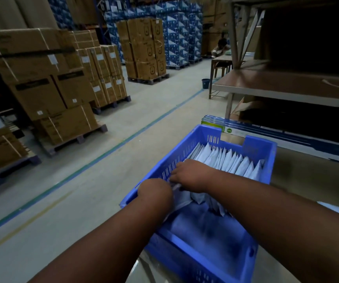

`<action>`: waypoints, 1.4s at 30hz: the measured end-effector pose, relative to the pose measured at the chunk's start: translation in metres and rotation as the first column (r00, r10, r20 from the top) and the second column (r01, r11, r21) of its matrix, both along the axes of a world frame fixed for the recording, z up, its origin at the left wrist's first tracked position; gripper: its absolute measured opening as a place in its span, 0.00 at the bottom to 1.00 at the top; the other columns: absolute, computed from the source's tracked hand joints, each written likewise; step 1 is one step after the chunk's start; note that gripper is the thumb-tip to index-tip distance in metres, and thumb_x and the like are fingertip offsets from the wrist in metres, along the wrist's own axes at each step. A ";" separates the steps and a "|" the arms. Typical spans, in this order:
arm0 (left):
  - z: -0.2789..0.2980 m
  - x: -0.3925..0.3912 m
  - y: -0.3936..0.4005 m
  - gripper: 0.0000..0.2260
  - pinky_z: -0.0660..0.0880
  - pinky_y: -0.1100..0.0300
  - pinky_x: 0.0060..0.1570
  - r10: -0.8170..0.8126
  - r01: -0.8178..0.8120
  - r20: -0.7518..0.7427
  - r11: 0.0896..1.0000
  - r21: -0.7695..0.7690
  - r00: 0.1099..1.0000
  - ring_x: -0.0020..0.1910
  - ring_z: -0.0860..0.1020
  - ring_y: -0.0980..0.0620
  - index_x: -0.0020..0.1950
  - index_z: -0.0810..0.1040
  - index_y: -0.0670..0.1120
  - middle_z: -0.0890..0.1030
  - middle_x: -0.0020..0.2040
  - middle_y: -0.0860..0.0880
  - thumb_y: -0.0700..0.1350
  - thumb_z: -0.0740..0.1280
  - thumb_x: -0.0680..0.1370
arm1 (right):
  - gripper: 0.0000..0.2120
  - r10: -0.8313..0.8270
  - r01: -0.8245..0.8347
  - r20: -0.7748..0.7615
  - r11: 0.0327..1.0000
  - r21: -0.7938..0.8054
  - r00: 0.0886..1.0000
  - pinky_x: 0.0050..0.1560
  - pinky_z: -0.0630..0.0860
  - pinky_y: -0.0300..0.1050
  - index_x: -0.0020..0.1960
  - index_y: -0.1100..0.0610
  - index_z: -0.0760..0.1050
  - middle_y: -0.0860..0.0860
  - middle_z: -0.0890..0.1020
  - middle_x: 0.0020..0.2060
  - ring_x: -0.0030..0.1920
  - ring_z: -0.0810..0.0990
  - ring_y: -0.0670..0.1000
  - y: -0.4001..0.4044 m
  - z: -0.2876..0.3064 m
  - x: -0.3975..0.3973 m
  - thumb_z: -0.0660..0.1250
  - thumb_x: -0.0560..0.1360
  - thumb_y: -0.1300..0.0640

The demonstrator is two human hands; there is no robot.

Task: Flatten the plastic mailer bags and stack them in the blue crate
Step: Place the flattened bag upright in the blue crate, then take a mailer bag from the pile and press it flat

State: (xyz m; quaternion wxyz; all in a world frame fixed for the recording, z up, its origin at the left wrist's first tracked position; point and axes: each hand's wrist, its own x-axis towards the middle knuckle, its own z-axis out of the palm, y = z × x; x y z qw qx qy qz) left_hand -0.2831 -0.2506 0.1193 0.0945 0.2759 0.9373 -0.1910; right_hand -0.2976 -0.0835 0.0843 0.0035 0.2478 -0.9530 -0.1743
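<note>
Hands first: I see both reaching into the blue perforated plastic crate (187,154), which sits on a pale counter (307,176) in front of me. My left hand (154,190) is low at the crate's left wall, its back turned toward the camera, so the fingers are hidden and I cannot tell whether they grip anything. My right hand (191,174) lies just beyond it, fingers bent down onto the near end of the white plastic mailer bags (225,160); it looks to pinch the edge of one pale bag (181,198) that runs between the two hands, though motion blur softens that spot.

The mailer bags stand on edge in a row along the far half of the crate, their pointed corners sticking up, packed close together from the left wall toward the right one. A few more bags slump beneath my right wrist. The near half of the crate shows its blue floor.

Beyond the crate a flat box with a green and white label (225,127) lies on the counter, and a metal shelf rack (287,86) stands to the right. On the left, brown strapped cardboard cartons (41,78) are stacked on pallets across the grey concrete floor (82,190), which carries a green painted line (103,156).
</note>
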 end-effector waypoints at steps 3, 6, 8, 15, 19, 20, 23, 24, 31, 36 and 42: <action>0.020 0.014 0.015 0.21 0.77 0.51 0.58 -0.053 0.055 -0.044 0.997 0.052 0.998 0.67 0.80 0.45 0.72 0.78 0.48 0.79 0.70 0.49 0.48 0.72 0.79 | 0.21 -0.034 0.034 0.023 0.999 0.005 0.999 0.55 0.76 0.52 0.67 0.45 0.77 0.46 0.82 0.60 0.61 0.78 0.56 0.015 0.025 0.022 0.75 0.75 0.45; 0.038 0.037 0.042 0.18 0.77 0.52 0.52 -0.107 0.111 -0.051 0.990 0.083 0.993 0.64 0.81 0.45 0.68 0.79 0.50 0.80 0.66 0.49 0.49 0.73 0.78 | 0.21 -0.076 0.072 0.042 0.993 0.090 0.996 0.57 0.75 0.54 0.67 0.44 0.77 0.47 0.82 0.61 0.65 0.76 0.56 0.033 0.054 0.059 0.74 0.77 0.43; 0.051 0.059 0.067 0.19 0.78 0.51 0.51 -0.155 0.161 -0.060 0.980 0.114 0.986 0.61 0.82 0.45 0.64 0.81 0.50 0.81 0.63 0.49 0.51 0.76 0.75 | 0.19 -0.179 0.174 0.055 0.982 0.074 0.982 0.60 0.73 0.54 0.68 0.44 0.78 0.50 0.82 0.61 0.65 0.76 0.57 0.052 0.071 0.090 0.72 0.78 0.42; 0.075 0.156 0.173 0.16 0.73 0.56 0.45 -0.376 0.398 -0.134 0.885 0.241 0.917 0.56 0.83 0.46 0.59 0.82 0.52 0.83 0.58 0.50 0.54 0.75 0.74 | 0.20 -0.480 0.480 -0.002 0.877 0.021 0.877 0.55 0.80 0.54 0.59 0.48 0.81 0.54 0.83 0.54 0.55 0.82 0.60 0.138 0.109 0.233 0.67 0.75 0.36; 0.074 0.221 0.231 0.19 0.74 0.57 0.45 -0.527 0.558 -0.183 0.787 0.264 0.830 0.53 0.84 0.45 0.56 0.83 0.50 0.84 0.53 0.49 0.61 0.72 0.71 | 0.25 -0.623 0.625 0.049 0.776 -0.088 0.780 0.56 0.80 0.59 0.60 0.47 0.78 0.53 0.83 0.56 0.59 0.81 0.60 0.194 0.104 0.324 0.60 0.70 0.33; 0.071 0.238 0.246 0.23 0.75 0.56 0.46 -0.567 0.594 -0.178 0.755 0.278 0.804 0.54 0.84 0.45 0.59 0.83 0.52 0.84 0.54 0.49 0.64 0.73 0.70 | 0.27 -0.665 0.665 0.039 0.738 -0.118 0.745 0.59 0.79 0.60 0.64 0.45 0.77 0.52 0.82 0.60 0.64 0.79 0.59 0.204 0.101 0.350 0.61 0.71 0.32; 0.052 0.280 0.281 0.38 0.76 0.52 0.53 -0.677 0.679 -0.132 0.667 0.308 0.724 0.59 0.81 0.45 0.72 0.72 0.57 0.83 0.60 0.51 0.71 0.72 0.67 | 0.39 -0.814 0.805 0.026 0.570 -0.165 0.581 0.77 0.63 0.63 0.80 0.43 0.61 0.52 0.65 0.80 0.82 0.58 0.59 0.232 0.077 0.422 0.65 0.75 0.29; 0.042 0.291 0.289 0.43 0.75 0.50 0.57 -0.699 0.693 -0.117 0.645 0.322 0.706 0.62 0.80 0.44 0.76 0.66 0.58 0.81 0.63 0.51 0.73 0.72 0.66 | 0.43 -0.858 0.852 0.041 0.500 -0.158 0.511 0.79 0.59 0.64 0.83 0.43 0.55 0.53 0.59 0.83 0.84 0.52 0.59 0.238 0.065 0.442 0.64 0.75 0.28; -0.044 0.353 0.339 0.56 0.60 0.34 0.75 -0.785 0.762 0.000 0.602 0.237 0.620 0.81 0.58 0.38 0.82 0.47 0.57 0.57 0.84 0.45 0.77 0.70 0.64 | 0.48 -0.940 0.950 0.251 0.162 -0.267 0.231 0.82 0.50 0.64 0.85 0.44 0.45 0.53 0.48 0.85 0.84 0.44 0.60 0.261 -0.037 0.564 0.62 0.74 0.25; -0.095 0.347 0.368 0.55 0.54 0.29 0.77 -0.681 0.663 0.081 0.728 0.175 0.727 0.84 0.48 0.37 0.85 0.44 0.57 0.49 0.86 0.43 0.80 0.63 0.67 | 0.45 -0.898 0.914 0.352 0.116 -0.389 0.264 0.83 0.51 0.57 0.85 0.46 0.48 0.55 0.47 0.85 0.85 0.45 0.60 0.258 -0.103 0.584 0.63 0.77 0.29; -0.155 0.311 0.382 0.49 0.55 0.30 0.76 -0.556 0.532 0.067 0.819 0.217 0.828 0.83 0.44 0.33 0.84 0.43 0.55 0.42 0.85 0.42 0.80 0.55 0.71 | 0.37 -0.928 0.868 0.285 0.073 -0.491 0.239 0.81 0.46 0.67 0.85 0.48 0.54 0.58 0.51 0.85 0.84 0.47 0.62 0.224 -0.168 0.550 0.49 0.81 0.31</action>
